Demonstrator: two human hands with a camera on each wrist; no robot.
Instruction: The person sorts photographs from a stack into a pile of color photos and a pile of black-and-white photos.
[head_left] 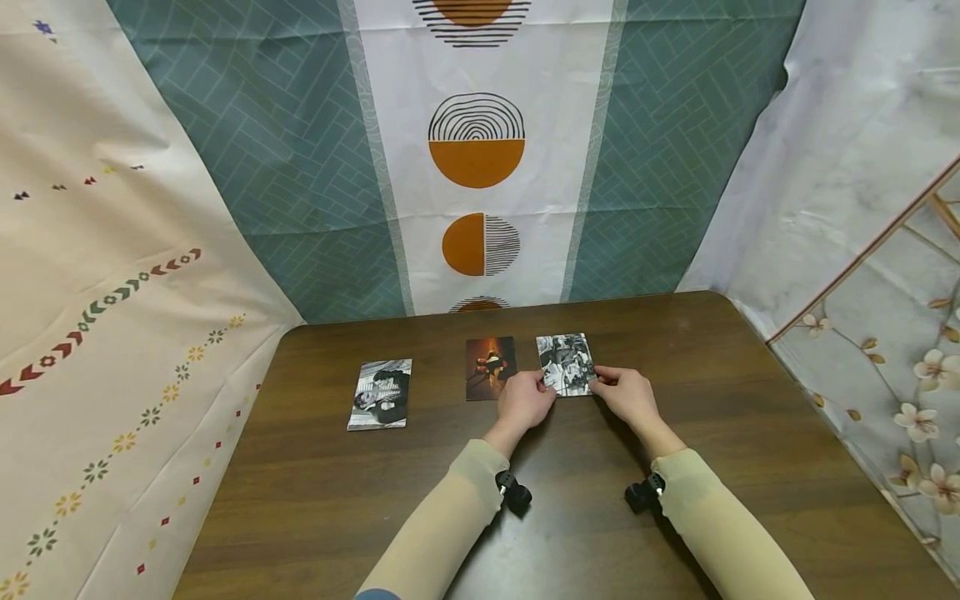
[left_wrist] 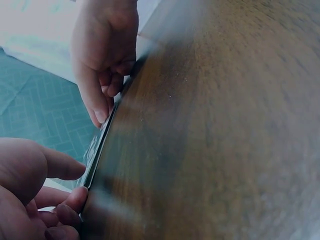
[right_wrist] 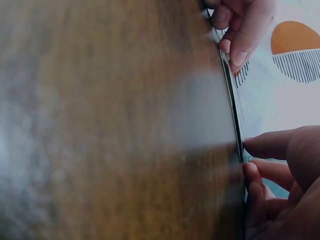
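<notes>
From here the tabletop [head_left: 322,508] looks like smooth wood, shiny at lower centre; the picture card [head_left: 567,358] right of centre, smooth paper; the upper-middle hanging [head_left: 285,125], creased matt cloth.

The black-and-white picture card [head_left: 567,364] is a thin rectangle with a busy, detailed print, and this printed face looks up. It lies nearly flat at the bench [head_left: 420,517], near the far side, with its longer sides running away from the person. The left hand [head_left: 527,402] pinches it at the near left corner, the right hand [head_left: 628,396] at the right edge. From both wrists it appears edge-on, a narrow strip.
</notes>
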